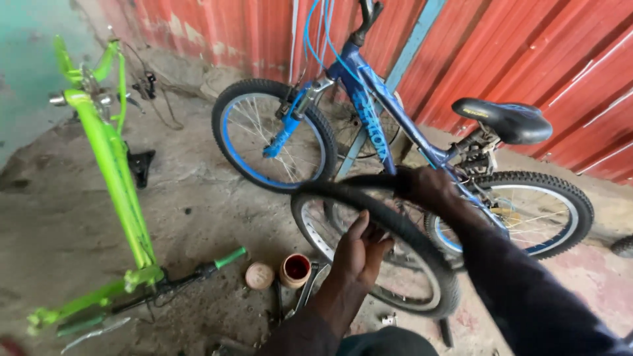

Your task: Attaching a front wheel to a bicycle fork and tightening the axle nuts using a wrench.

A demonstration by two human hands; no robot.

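Leaning against the red corrugated wall, a blue bicycle stands behind the loose wheel. Right hand grips its black tyre on top; left hand, fingers spread, presses the tyre's near side. Bare concrete lies leftward toward the green frame.

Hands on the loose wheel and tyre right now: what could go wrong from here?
1. The left hand presses inside the black rubber tyre by the silver rim; fingers might get pinched.
2. The small open red-lined tin and the round tan lid sit on the floor just beside the wheel; a shift could tip or knock them.
3. The right hand grips blurred; its hold may slip.
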